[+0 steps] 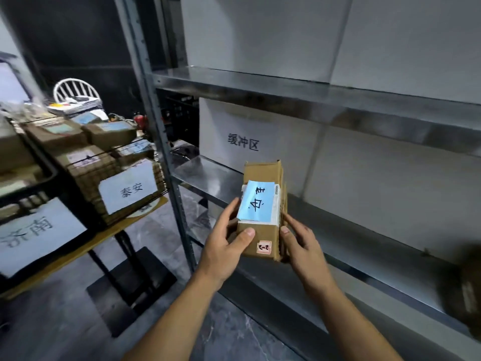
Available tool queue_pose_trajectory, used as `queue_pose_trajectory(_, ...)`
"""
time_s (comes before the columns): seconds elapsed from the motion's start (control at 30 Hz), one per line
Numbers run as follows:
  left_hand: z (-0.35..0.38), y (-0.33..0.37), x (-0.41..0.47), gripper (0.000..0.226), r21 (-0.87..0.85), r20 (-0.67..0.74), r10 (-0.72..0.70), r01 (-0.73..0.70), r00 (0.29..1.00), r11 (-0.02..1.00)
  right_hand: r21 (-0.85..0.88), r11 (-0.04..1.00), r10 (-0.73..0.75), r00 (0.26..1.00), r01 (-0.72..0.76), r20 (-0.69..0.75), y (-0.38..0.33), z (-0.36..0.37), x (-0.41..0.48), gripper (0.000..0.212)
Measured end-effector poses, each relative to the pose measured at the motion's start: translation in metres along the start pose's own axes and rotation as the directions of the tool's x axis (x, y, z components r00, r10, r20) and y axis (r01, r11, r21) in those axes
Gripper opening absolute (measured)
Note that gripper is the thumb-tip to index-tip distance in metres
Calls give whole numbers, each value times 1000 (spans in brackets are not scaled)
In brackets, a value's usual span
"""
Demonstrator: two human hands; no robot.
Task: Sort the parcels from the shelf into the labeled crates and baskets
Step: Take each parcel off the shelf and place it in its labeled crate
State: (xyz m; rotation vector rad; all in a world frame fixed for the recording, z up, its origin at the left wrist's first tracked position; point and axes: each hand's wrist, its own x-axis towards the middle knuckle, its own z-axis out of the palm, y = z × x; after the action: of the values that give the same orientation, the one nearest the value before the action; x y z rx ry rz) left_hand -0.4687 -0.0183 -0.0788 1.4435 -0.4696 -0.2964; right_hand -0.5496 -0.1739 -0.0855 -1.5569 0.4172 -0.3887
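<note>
Dark wall [78,35] at back; white spindle-back chair [76,88] before it; grey marbled floor [65,321]; wooden table [114,229] left.

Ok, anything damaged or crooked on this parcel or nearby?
The parcel looks crumpled at its far end, and its blue label sits crooked over a white one. The paper sign on the wire basket hangs tilted.

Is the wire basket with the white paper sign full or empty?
Full. Brown parcels are stacked inside the wire basket up to about its rim.

Brown cardboard parcel [263,204], pale blue label [256,200] with black handwriting, grey metal shelf [338,230]
</note>
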Motion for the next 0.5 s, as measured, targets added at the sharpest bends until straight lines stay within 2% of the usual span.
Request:
queue_pose_trajectory(0.1,-51,0,7,65,11,-109,57,-56,992,998,-44,999,18,989,-12,144,-19,50,13,58)
queue_pose_trajectory(0.2,-100,1,11,63,45,-202,90,-82,975,996,31,999,-22,942,13,335,-33,102,22,53)
queue_pose_trajectory(0.23,-115,2,12,61,52,-230,84,-74,970,996,49,998,-45,927,29,373,-35,119,26,57)
queue_pose_trajectory(0.3,-144,5,14,54,44,-304,53,-42,951,998,51,996,-86,909,72,409,-34,155,34,67)
queue_pose_trajectory(0.43,-194,14,23,49,81,-429,46,-12,902,997,81,989,-145,893,122,427,-32,216,47,68)
queue_pose_trajectory(0.5,-215,16,28,44,37,-483,34,-19,875,999,74,987,-159,885,140,437,-30,240,51,70)
